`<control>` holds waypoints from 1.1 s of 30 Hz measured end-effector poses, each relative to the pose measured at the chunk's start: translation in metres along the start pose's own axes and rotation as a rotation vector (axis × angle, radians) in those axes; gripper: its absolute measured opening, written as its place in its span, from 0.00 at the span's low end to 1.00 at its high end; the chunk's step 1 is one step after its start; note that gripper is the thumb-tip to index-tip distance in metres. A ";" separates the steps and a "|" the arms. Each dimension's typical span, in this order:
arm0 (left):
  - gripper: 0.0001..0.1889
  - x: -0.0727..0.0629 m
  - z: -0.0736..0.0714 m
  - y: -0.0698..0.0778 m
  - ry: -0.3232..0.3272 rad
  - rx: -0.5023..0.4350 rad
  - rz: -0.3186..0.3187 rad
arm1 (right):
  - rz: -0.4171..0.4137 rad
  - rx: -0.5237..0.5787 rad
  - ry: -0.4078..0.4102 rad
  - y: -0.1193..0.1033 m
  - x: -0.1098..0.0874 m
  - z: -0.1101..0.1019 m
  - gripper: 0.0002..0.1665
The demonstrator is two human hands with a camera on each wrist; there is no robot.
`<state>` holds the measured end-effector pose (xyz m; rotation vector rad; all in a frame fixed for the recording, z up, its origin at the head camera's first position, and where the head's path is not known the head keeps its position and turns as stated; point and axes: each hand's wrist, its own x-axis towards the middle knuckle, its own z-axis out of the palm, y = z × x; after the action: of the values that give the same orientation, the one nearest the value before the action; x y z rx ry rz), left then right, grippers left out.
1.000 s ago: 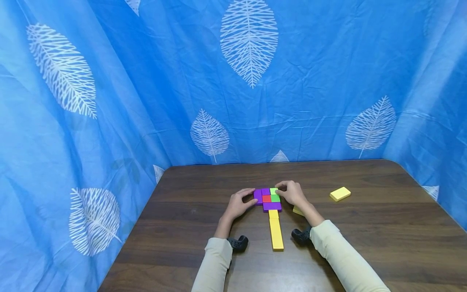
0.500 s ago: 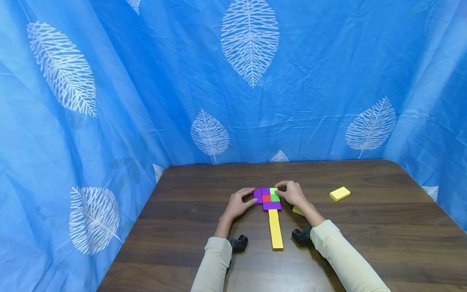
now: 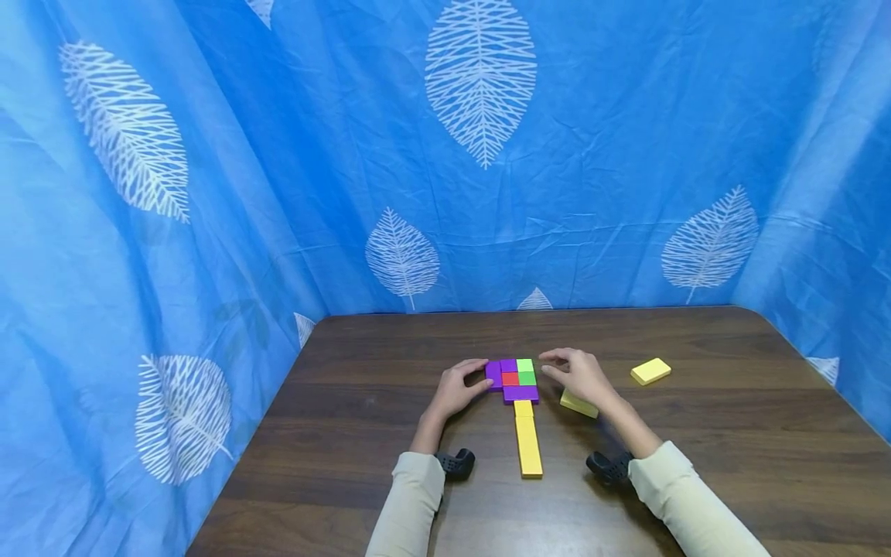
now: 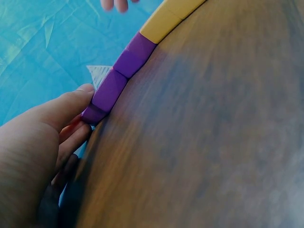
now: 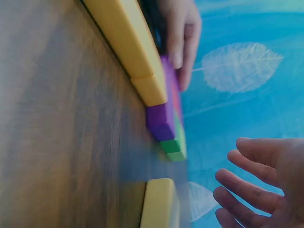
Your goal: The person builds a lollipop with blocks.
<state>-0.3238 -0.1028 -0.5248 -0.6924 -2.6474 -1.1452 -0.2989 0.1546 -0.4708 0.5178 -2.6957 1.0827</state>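
Observation:
My left hand (image 3: pixel 454 390) holds the upright purple block (image 3: pixel 493 374) at the left side of a flat block cluster. Its thumb and fingers lie at that block's two ends, as the left wrist view also shows. Inside the cluster are a small purple block (image 3: pixel 508 365), a red block (image 3: pixel 510 378), a light green block (image 3: pixel 524 365) and a green block (image 3: pixel 527 378). Along the near side lies another purple block (image 3: pixel 520 394). My right hand (image 3: pixel 579 374) hovers just right of the green blocks, fingers loosely spread, holding nothing.
From the near purple block, a short yellow block (image 3: pixel 523 408) and a long yellow block (image 3: pixel 528 447) run toward me. A yellow block (image 3: pixel 578 404) lies below my right hand, another yellow block (image 3: pixel 650 371) farther right. A blue leaf-print curtain (image 3: pixel 592 193) surrounds the brown table (image 3: pixel 313 433).
My right hand has let go of the light green block and moved right, uncovering more of the yellow block beneath. The left hand has stayed in place.

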 end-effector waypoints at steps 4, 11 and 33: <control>0.24 0.000 -0.001 0.000 0.002 -0.005 0.000 | -0.020 -0.023 0.031 -0.006 -0.018 -0.012 0.14; 0.24 0.000 0.000 0.002 -0.013 0.007 -0.021 | -0.043 -0.088 0.135 -0.002 -0.048 -0.027 0.21; 0.24 -0.001 -0.002 0.003 -0.006 -0.012 -0.025 | 0.077 -0.112 0.095 0.036 -0.086 -0.021 0.26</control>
<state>-0.3211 -0.1027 -0.5215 -0.6682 -2.6634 -1.1685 -0.2330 0.2151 -0.5045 0.3375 -2.6931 0.9423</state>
